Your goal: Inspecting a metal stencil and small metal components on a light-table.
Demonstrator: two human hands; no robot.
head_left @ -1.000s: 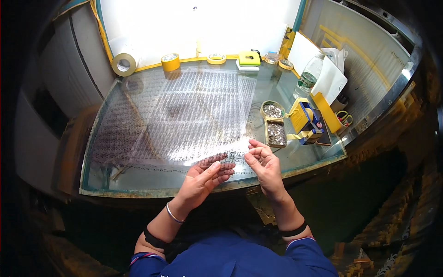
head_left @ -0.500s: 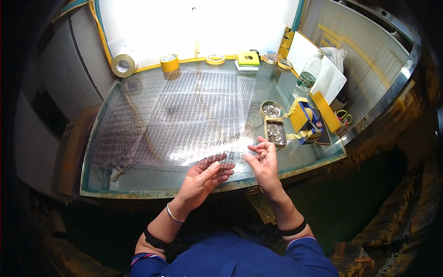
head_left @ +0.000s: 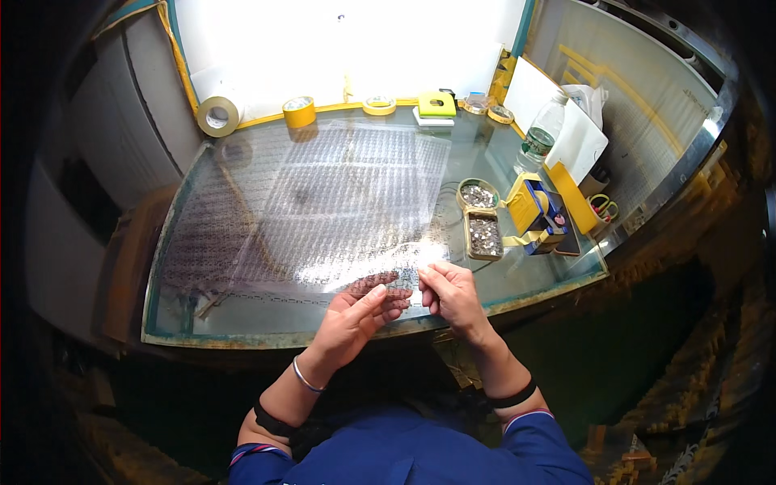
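A large see-through sheet with rows of small dark printed patterns point(head_left: 347, 202) lies over the glass tabletop, its near edge by my hands. My left hand point(head_left: 353, 315) grips this edge, the thumb on top and the fingers underneath, showing dark through the patterned film. Close to those fingertips, my right hand point(head_left: 454, 297) is closed in a pinch, thumb against forefinger, at the sheet's near right part. Whatever sits between the right fingertips is too small to make out. Bright glare on the sheet lies just beyond both hands.
Right of the sheet are a round tin point(head_left: 478, 194) and a rectangular tin point(head_left: 484, 234) of small shiny pieces, beside a blue-and-yellow tape dispenser point(head_left: 540, 214). A plastic bottle point(head_left: 540, 137) stands behind. Tape rolls point(head_left: 299, 112) and a yellow-green hole punch point(head_left: 436, 103) line the back edge.
My right hand has moved left and slightly down to my left fingertips, and its spread fingers have closed into a pinch. My left hand has stayed nearly still.
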